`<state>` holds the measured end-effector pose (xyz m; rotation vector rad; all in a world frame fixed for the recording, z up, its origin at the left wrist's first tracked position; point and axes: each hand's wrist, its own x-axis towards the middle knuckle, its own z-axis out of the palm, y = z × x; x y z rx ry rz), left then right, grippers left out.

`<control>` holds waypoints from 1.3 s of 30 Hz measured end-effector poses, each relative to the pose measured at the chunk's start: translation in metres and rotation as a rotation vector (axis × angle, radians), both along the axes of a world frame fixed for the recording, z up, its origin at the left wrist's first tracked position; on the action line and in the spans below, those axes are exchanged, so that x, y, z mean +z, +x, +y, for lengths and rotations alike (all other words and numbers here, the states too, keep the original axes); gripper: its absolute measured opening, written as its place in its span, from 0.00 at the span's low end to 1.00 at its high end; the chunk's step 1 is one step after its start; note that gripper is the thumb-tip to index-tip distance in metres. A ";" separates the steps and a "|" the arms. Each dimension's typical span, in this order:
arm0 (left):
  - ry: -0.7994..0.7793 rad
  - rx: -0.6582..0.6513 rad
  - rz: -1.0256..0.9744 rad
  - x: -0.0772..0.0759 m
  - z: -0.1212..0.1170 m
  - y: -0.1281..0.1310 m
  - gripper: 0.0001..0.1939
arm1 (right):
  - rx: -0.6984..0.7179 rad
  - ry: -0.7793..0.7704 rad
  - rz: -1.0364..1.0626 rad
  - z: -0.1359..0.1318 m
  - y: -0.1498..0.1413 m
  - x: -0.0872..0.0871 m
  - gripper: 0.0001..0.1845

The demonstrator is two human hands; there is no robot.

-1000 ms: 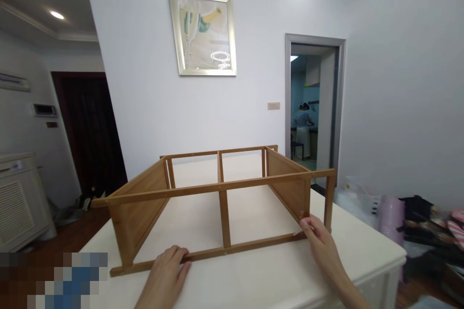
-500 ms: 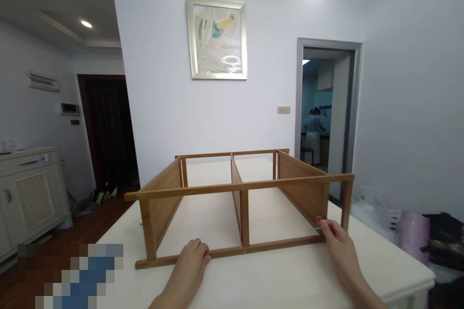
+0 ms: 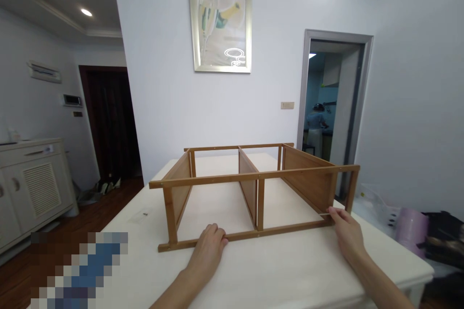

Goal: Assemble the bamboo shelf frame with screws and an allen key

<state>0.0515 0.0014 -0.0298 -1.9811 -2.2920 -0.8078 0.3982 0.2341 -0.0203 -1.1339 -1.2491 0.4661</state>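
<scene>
A brown wooden shelf frame [image 3: 260,203] lies on its side on the white table [image 3: 275,270], with panels set between its rails. My left hand [image 3: 210,248] is closed over its near lower rail, left of the middle post. At the lower right corner, my right hand [image 3: 344,229] pinches a thin light rod [image 3: 323,214] that looks like a hex key. The rod points left, just above the lower rail. Its far end is too small to make out. Small bolt heads dot the rails.
A small clear packet [image 3: 143,215] lies on the table left of the frame. Right of the table are a pink cylinder [image 3: 411,231] and dark bags. A white cabinet [image 3: 39,183] stands at the left. Through the doorway, a person [image 3: 316,123] stands in another room.
The view has tipped down slightly. The frame's left end has shifted right on the table, showing more of the packet. Both hands keep their places on the frame; the rod shows more clearly.
</scene>
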 end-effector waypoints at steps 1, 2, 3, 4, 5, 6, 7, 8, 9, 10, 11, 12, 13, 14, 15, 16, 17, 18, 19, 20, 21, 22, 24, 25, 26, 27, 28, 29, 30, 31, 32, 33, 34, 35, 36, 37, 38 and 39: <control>0.002 -0.005 -0.002 -0.001 0.000 0.000 0.13 | 0.012 0.004 -0.024 -0.003 0.000 0.000 0.28; 0.005 -0.012 -0.002 -0.002 -0.001 -0.001 0.14 | 0.022 0.009 -0.051 -0.007 -0.001 0.001 0.28; 0.011 -0.018 -0.001 -0.003 -0.001 -0.002 0.14 | 0.023 0.021 -0.078 -0.011 -0.002 0.001 0.28; 0.019 -0.024 0.004 -0.005 -0.001 -0.003 0.15 | 0.011 0.041 -0.102 -0.017 -0.003 0.001 0.28; 0.028 -0.030 0.013 -0.007 0.000 -0.005 0.15 | -0.007 0.067 -0.124 -0.023 -0.004 0.001 0.29; 0.036 -0.034 0.024 -0.009 0.000 -0.006 0.15 | -0.019 0.095 -0.145 -0.030 -0.007 0.001 0.30; 0.042 -0.039 0.036 -0.011 0.001 -0.007 0.15 | -0.014 0.116 -0.167 -0.038 -0.011 0.001 0.30; 0.044 -0.044 0.050 -0.012 0.001 -0.008 0.15 | 0.013 0.133 -0.195 -0.047 -0.016 0.001 0.29; 0.040 -0.047 0.064 -0.012 0.002 -0.009 0.15 | 0.058 0.144 -0.223 -0.056 -0.023 0.000 0.27; 0.033 -0.049 0.081 -0.012 0.003 -0.008 0.15 | 0.100 0.154 -0.248 -0.066 -0.031 0.000 0.25; 0.023 -0.044 0.101 -0.012 0.004 -0.007 0.15 | 0.153 0.169 -0.276 -0.076 -0.039 -0.001 0.24; 0.012 -0.034 0.124 -0.011 0.006 -0.005 0.15 | 0.239 0.194 -0.311 -0.085 -0.048 -0.001 0.22; 0.001 -0.023 0.149 -0.010 0.007 -0.002 0.15 | 0.302 0.213 -0.339 -0.093 -0.057 -0.001 0.21; -0.010 -0.012 0.172 -0.008 0.009 0.002 0.15 | 0.346 0.226 -0.366 -0.100 -0.064 -0.001 0.20; -0.020 -0.007 0.194 -0.007 0.012 0.007 0.16 | 0.384 0.236 -0.395 -0.106 -0.071 -0.001 0.19; -0.028 -0.007 0.210 -0.006 0.014 0.011 0.16 | 0.412 0.251 -0.429 -0.110 -0.076 -0.001 0.18; -0.034 -0.011 0.220 -0.005 0.017 0.016 0.17 | 0.434 0.268 -0.464 -0.113 -0.079 -0.001 0.17; -0.040 -0.018 0.224 -0.004 0.019 0.019 0.17 | 0.452 0.289 -0.500 -0.114 -0.081 -0.001 0.17; -0.044 -0.023 0.221 -0.004 0.021 0.022 0.16 | 0.468 0.309 -0.536 -0.116 -0.083 -0.001 0.17; -0.047 -0.025 0.215 -0.004 0.023 0.024 0.16 | 0.480 0.328 -0.567 -0.116 -0.083 -0.002 0.16; -0.049 -0.025 0.205 -0.004 0.023 0.025 0.16 | 0.491 0.343 -0.591 -0.116 -0.083 -0.002 0.15; -0.050 -0.025 0.193 -0.004 0.024 0.025 0.16 | 0.498 0.355 -0.607 -0.117 -0.083 -0.002 0.14; -0.052 -0.031 0.170 -0.005 0.023 0.024 0.16 | 0.496 0.376 -0.620 -0.117 -0.083 -0.002 0.13; -0.053 -0.036 0.160 -0.005 0.022 0.023 0.16 | 0.480 0.388 -0.613 -0.117 -0.083 -0.002 0.12; -0.051 -0.041 0.154 -0.006 0.022 0.021 0.16 | 0.454 0.397 -0.599 -0.116 -0.082 -0.001 0.13; -0.044 -0.045 0.154 -0.006 0.021 0.020 0.16 | 0.417 0.404 -0.575 -0.115 -0.082 -0.001 0.13; -0.030 -0.045 0.162 -0.007 0.020 0.020 0.16 | 0.374 0.407 -0.542 -0.114 -0.081 -0.001 0.14; -0.006 -0.042 0.177 -0.008 0.020 0.019 0.16 | 0.334 0.407 -0.505 -0.112 -0.080 -0.001 0.14; 0.027 -0.039 0.199 -0.009 0.019 0.019 0.16 | 0.301 0.400 -0.466 -0.111 -0.078 -0.002 0.14; 0.070 -0.033 0.227 -0.010 0.019 0.019 0.16 | 0.284 0.384 -0.435 -0.109 -0.077 -0.002 0.14; 0.117 -0.026 0.256 -0.011 0.019 0.019 0.16 | 0.283 0.363 -0.412 -0.108 -0.075 -0.002 0.13; 0.166 -0.022 0.286 -0.012 0.019 0.019 0.16 | 0.291 0.339 -0.399 -0.107 -0.074 -0.002 0.13; 0.216 -0.018 0.316 -0.013 0.019 0.019 0.16 | 0.297 0.321 -0.393 -0.106 -0.072 -0.002 0.14; 0.264 -0.018 0.348 -0.014 0.018 0.020 0.15 | 0.292 0.316 -0.387 -0.105 -0.070 -0.001 0.14; 0.309 -0.021 0.382 -0.014 0.017 0.021 0.15 | 0.272 0.329 -0.379 -0.103 -0.068 0.001 0.14; 0.349 -0.023 0.420 -0.014 0.016 0.021 0.14 | 0.238 0.357 -0.370 -0.102 -0.066 0.004 0.14; 0.387 -0.027 0.462 -0.012 0.015 0.022 0.13 | 0.197 0.395 -0.359 -0.100 -0.064 0.007 0.13; 0.420 -0.033 0.508 -0.011 0.013 0.024 0.12 | 0.161 0.435 -0.354 -0.098 -0.062 0.012 0.12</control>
